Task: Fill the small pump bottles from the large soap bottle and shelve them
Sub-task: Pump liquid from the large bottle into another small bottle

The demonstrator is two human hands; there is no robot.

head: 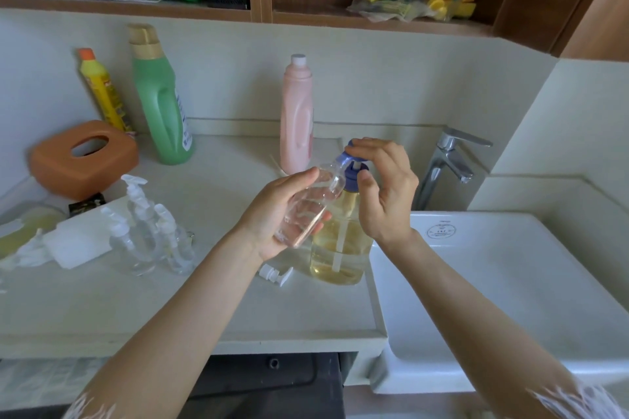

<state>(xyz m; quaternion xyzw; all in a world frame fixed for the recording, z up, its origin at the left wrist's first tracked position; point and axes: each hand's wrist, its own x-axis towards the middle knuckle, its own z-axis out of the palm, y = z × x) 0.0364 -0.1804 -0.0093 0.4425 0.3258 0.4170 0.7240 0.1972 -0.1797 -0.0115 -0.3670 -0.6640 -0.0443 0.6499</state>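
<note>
My left hand (282,211) grips a clear small bottle (308,206) without its pump, tilted with its mouth up against the spout of the large soap bottle (340,248). That large bottle holds yellow soap and stands on the counter beside the sink. My right hand (384,187) rests over its blue pump head (350,163), fingers on top and thumb by the collar. A loose white pump top (274,274) lies on the counter just left of the large bottle. Three small clear pump bottles (149,231) stand together at the left.
A white sink (510,282) with a chrome tap (446,167) is at the right. Pink (296,119), green (163,99) and yellow (102,88) bottles stand by the wall, with an orange tissue box (81,160). Wooden shelves (258,15) above hold sponges and bottles.
</note>
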